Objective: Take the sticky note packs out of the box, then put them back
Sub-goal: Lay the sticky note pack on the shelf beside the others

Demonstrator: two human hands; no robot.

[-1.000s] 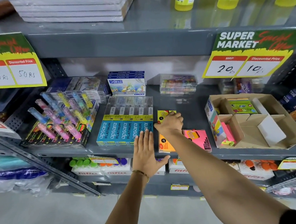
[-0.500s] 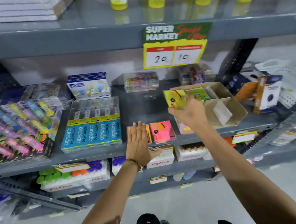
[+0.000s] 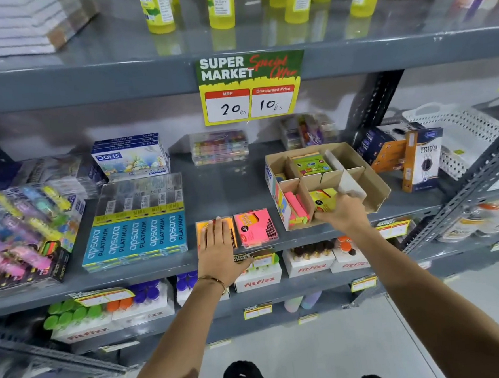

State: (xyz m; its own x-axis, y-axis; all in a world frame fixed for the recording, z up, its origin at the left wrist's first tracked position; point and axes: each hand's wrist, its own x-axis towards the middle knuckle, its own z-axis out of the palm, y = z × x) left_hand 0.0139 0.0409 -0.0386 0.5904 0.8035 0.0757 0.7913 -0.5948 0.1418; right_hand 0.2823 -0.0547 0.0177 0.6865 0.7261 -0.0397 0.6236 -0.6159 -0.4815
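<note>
A brown cardboard box [image 3: 376, 186] with dividers stands on the grey middle shelf at the right. My right hand [image 3: 343, 211] grips a yellow sticky note pack [image 3: 321, 200] inside the box's front compartment. A pink pack [image 3: 296, 207] stands in the front left compartment and a green pack [image 3: 310, 164] lies in a rear one. On the shelf left of the box lie a pink pack [image 3: 255, 226] and an orange pack [image 3: 201, 229]. My left hand [image 3: 218, 250] rests flat, fingers spread, on the orange pack.
Blue apsara pencil boxes [image 3: 136, 236] lie left of the loose packs. Highlighter packs [image 3: 24, 231] fill the far left. Trio boxes [image 3: 417, 159] and a white basket [image 3: 463, 138] stand right of the cardboard box. A price sign [image 3: 250, 88] hangs from the upper shelf.
My right hand lifted the yellow pack off the shelf, carried it right and lowered it into the box's front compartment. My left hand moved onto the orange pack. The view shifted right.
</note>
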